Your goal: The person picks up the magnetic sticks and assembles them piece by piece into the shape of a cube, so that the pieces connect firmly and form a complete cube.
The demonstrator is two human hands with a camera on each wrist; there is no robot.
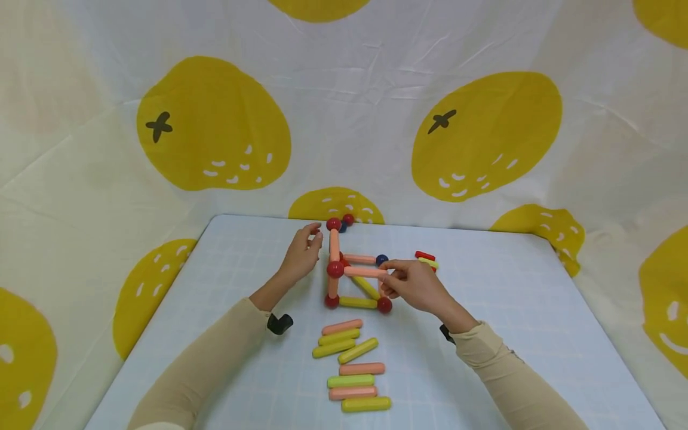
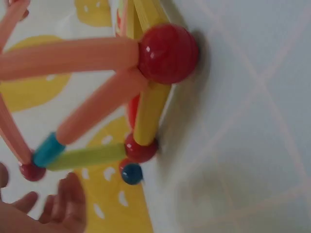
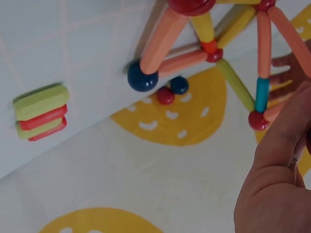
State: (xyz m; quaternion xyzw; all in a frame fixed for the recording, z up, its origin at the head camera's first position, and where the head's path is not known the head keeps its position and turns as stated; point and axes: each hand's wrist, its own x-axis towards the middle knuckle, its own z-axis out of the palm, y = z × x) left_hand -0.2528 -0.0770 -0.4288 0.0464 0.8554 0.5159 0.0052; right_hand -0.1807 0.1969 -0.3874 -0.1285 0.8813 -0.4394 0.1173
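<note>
A frame of magnetic sticks and balls (image 1: 359, 303) stands on the table, with pink, yellow and green sticks joined at red and blue balls. My right hand (image 1: 416, 285) pinches the outer end of a pink stick (image 1: 362, 272), whose other end meets a raised red ball (image 1: 335, 269). To the left of the frame, my left hand (image 1: 302, 254) has loosely bent fingers with nothing between them. In the left wrist view, those fingers are close to a red ball (image 2: 32, 171) beside a short teal piece (image 2: 48, 149). What my right fingertips touch is out of sight in the right wrist view.
Several loose pink, yellow and green sticks (image 1: 352, 369) lie in front of the frame. Short red and green sticks (image 3: 42, 109) are grouped to its right. A loose red ball (image 3: 165, 95) and blue ball (image 3: 179, 85) sit near the back edge by the patterned cloth.
</note>
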